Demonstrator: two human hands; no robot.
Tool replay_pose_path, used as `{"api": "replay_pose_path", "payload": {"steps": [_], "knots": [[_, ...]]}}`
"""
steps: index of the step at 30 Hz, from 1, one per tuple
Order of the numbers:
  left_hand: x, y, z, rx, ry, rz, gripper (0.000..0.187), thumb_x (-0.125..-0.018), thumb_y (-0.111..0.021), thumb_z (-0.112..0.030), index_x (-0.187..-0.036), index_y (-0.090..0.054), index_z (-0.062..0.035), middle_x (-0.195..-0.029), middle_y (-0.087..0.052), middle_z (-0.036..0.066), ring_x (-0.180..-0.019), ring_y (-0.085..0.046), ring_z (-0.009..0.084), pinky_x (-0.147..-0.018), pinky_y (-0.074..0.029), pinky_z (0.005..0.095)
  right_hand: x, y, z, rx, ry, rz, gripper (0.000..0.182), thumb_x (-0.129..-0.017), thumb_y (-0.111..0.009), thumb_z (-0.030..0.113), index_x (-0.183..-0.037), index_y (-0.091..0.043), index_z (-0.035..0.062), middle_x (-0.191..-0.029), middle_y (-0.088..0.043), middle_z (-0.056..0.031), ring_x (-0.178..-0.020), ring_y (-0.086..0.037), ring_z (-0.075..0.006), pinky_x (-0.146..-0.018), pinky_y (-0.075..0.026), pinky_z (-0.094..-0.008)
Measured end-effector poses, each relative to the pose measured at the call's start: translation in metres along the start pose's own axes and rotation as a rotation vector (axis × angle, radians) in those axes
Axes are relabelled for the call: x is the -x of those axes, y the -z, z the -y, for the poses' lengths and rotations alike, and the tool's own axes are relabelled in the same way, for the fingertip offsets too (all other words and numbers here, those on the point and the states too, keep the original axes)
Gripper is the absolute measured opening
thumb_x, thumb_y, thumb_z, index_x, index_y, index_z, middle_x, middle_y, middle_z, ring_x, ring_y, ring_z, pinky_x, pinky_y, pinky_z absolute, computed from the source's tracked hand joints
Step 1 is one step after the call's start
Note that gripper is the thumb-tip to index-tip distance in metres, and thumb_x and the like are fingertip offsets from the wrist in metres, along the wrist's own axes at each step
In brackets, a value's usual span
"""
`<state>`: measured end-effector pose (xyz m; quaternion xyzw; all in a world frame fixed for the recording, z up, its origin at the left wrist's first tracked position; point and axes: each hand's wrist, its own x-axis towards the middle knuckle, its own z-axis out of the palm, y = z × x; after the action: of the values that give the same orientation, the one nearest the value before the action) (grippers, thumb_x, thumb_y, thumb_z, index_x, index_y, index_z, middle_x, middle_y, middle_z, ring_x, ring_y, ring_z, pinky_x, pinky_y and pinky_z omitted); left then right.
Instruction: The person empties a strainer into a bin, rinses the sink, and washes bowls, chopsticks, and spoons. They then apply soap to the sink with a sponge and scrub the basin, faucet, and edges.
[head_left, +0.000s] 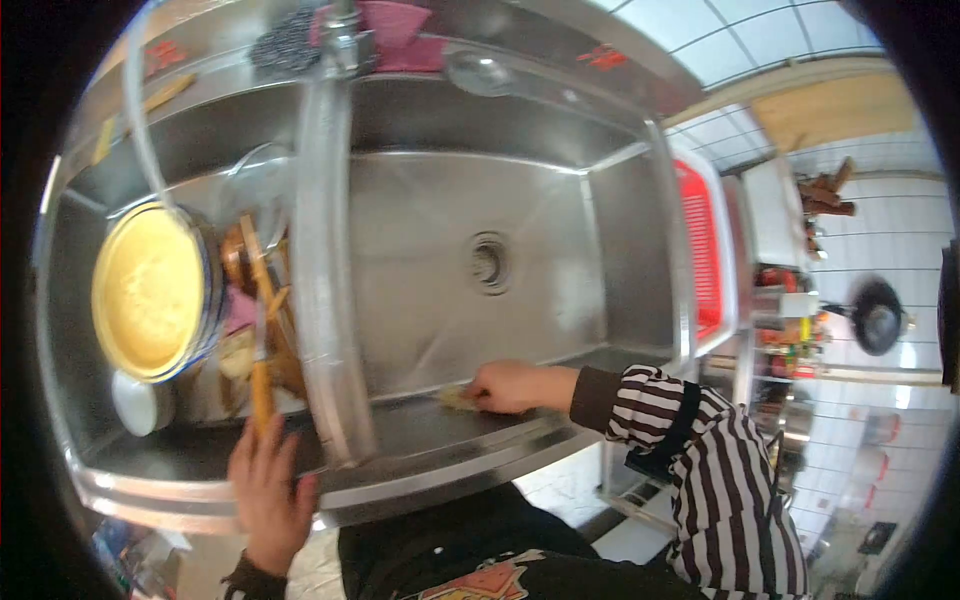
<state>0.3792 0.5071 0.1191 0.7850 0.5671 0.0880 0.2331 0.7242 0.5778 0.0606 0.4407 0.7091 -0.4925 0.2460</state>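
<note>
My right hand (515, 388) is closed on a small pale yellowish scrubbing pad (456, 399), pressed against the near wall of the right sink basin (420, 260). A round drain (489, 262) sits in the floor of that basin. My left hand (270, 490) rests at the front rim of the left basin, fingers stretched out, the fingertips right at the end of a wooden handle (262, 395). This handle leans among several wooden utensils along the divider (325, 250). Beside them, a yellow bowl (150, 290) with a dark rim below it fills the left basin's middle.
A white cup (143, 403) and a clear glass lid (260, 190) lie in the left basin. At the back, the faucet (345, 45) stands by pink cloths (395, 25) and a grey scourer (285, 45). Right of the sink is a red basket (698, 250); a wok (877, 317) hangs beyond.
</note>
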Motion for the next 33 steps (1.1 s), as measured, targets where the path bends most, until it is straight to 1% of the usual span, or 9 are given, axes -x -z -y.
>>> {"api": "replay_pose_path", "payload": {"steps": [5,10,12,13,16,19,22,26,33], "knots": [[-0.003,0.004,-0.007,0.03,0.099,0.074,0.038,-0.077,-0.046,-0.02,-0.107,-0.049,0.0034,-0.129,-0.039,0.017,-0.121,-0.03,0.0412,-0.097,-0.023,0.0496,0.126,0.017,-0.175,0.529,-0.507,0.012,0.024,-0.081,-0.048,0.025,-0.083,-0.065,0.007,-0.083,-0.062,-0.0163,-0.08,-0.059,-0.0304,-0.069,-0.047,-0.0428],[-0.002,-0.001,0.0,-0.075,0.101,0.073,0.037,-0.085,-0.039,-0.025,-0.109,-0.048,0.0009,-0.128,-0.04,0.018,-0.12,-0.032,0.041,-0.098,-0.025,0.0482,0.096,0.065,-0.222,1.087,-0.296,-0.021,0.017,-0.073,-0.053,0.014,-0.078,-0.065,0.003,-0.084,-0.061,-0.0151,-0.08,-0.059,-0.0289,-0.064,-0.048,-0.0382],[0.005,-0.005,0.003,-0.14,0.096,0.094,0.037,-0.087,-0.036,-0.027,-0.11,-0.047,0.0,-0.129,-0.039,0.018,-0.12,-0.032,0.0408,-0.098,-0.025,0.0482,0.06,0.15,-0.229,1.225,-0.479,-0.182,0.015,-0.072,-0.053,0.011,-0.08,-0.065,0.0045,-0.081,-0.06,-0.0147,-0.081,-0.059,-0.0273,-0.059,-0.049,-0.0373],[0.004,-0.002,-0.002,-0.153,0.095,0.083,0.037,-0.088,-0.035,-0.027,-0.112,-0.046,-0.0014,-0.13,-0.038,0.018,-0.12,-0.032,0.0405,-0.098,-0.025,0.0486,0.037,0.185,-0.295,0.884,-0.689,-0.691,0.02,-0.074,-0.052,0.011,-0.09,-0.062,0.005,-0.084,-0.059,-0.013,-0.08,-0.059,-0.0262,-0.057,-0.049,-0.0374],[0.013,-0.009,0.003,-0.14,0.156,0.078,0.036,-0.088,-0.035,-0.024,-0.116,-0.045,-0.0055,-0.132,-0.036,0.016,-0.122,-0.031,0.037,-0.101,-0.023,0.047,0.041,0.278,-0.244,1.518,-0.332,-0.371,0.022,-0.077,-0.05,0.013,-0.096,-0.056,0.0022,-0.095,-0.056,-0.0123,-0.078,-0.059,-0.0243,-0.057,-0.05,-0.0363],[0.023,-0.018,0.014,-0.199,0.131,0.06,0.037,-0.089,-0.032,-0.025,-0.12,-0.044,-0.0092,-0.133,-0.036,0.013,-0.124,-0.03,0.0344,-0.103,-0.021,0.047,0.062,0.193,-0.255,1.271,-0.553,-0.668,0.017,-0.076,-0.049,0.012,-0.087,-0.058,0.0019,-0.089,-0.057,-0.0134,-0.076,-0.059,-0.0255,-0.059,-0.05,-0.0364],[0.018,-0.018,0.011,-0.187,0.117,0.007,0.039,-0.089,-0.031,-0.027,-0.123,-0.043,-0.011,-0.133,-0.037,0.011,-0.124,-0.03,0.0334,-0.103,-0.022,0.0472,0.122,0.084,-0.227,1.078,-0.208,-0.094,0.012,-0.065,-0.056,0.009,-0.074,-0.062,0.004,-0.081,-0.057,-0.0129,-0.077,-0.058,-0.0264,-0.063,-0.049,-0.038],[0.02,-0.02,0.01,-0.178,0.166,0.009,0.039,-0.09,-0.03,-0.028,-0.121,-0.044,-0.0102,-0.133,-0.038,0.012,-0.124,-0.03,0.0335,-0.103,-0.022,0.0471,0.147,0.096,-0.197,0.903,-0.099,0.054,0.013,-0.065,-0.056,0.013,-0.072,-0.062,0.0037,-0.078,-0.058,-0.0147,-0.076,-0.058,-0.0316,-0.066,-0.047,-0.0425],[0.041,-0.029,0.036,-0.254,0.093,0.019,0.038,-0.091,-0.027,-0.031,-0.125,-0.038,-0.017,-0.136,-0.032,0.012,-0.126,-0.027,0.033,-0.105,-0.017,0.0475,0.114,0.278,-0.246,1.012,-0.073,-0.928,0.021,-0.073,-0.056,0.011,-0.095,-0.058,0.01,-0.078,-0.052,-0.0103,-0.074,-0.054,-0.0283,-0.063,-0.045,-0.0379]]}}
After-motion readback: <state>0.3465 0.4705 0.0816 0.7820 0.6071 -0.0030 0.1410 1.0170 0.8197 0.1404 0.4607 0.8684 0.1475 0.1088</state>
